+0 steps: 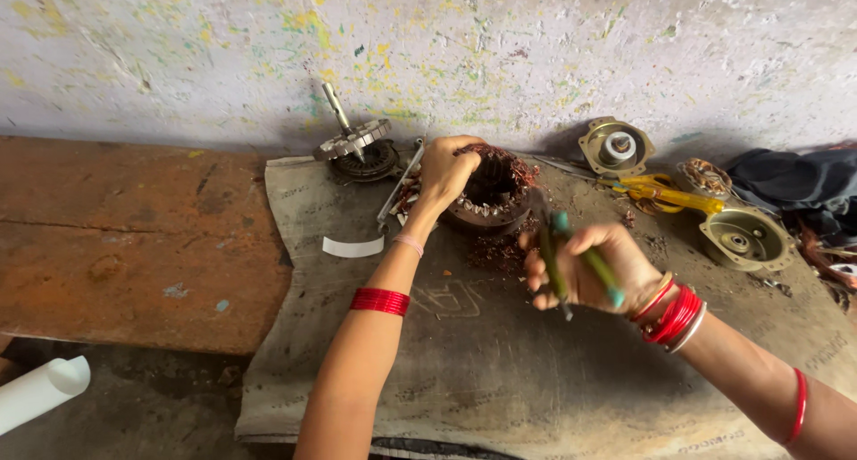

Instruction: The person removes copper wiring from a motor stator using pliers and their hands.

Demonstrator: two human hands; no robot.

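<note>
Copper-wound motor stator (494,192) sits on the sackcloth-covered worktop (500,362), left hand (446,167) clamped on its near rim, right hand (585,268) closed around green-handled pliers (571,259) just beside it; winding removal underway; next pull needs firm bracing.

A coarse burlap sack (500,362) is lying spread over the counter (134,237), against the paint-flecked wall (536,41). On it, near the wall, a round copper-wound motor stator (495,192) is sitting, with the left hand (446,170) resting on its left rim. The right hand (589,268) is hovering before it and to the right, gripping green-handled pliers (558,259). Left of the stator a finned metal rotor with shaft (353,143) is standing; right of it a round metal end cover (745,237) is lying.
</note>
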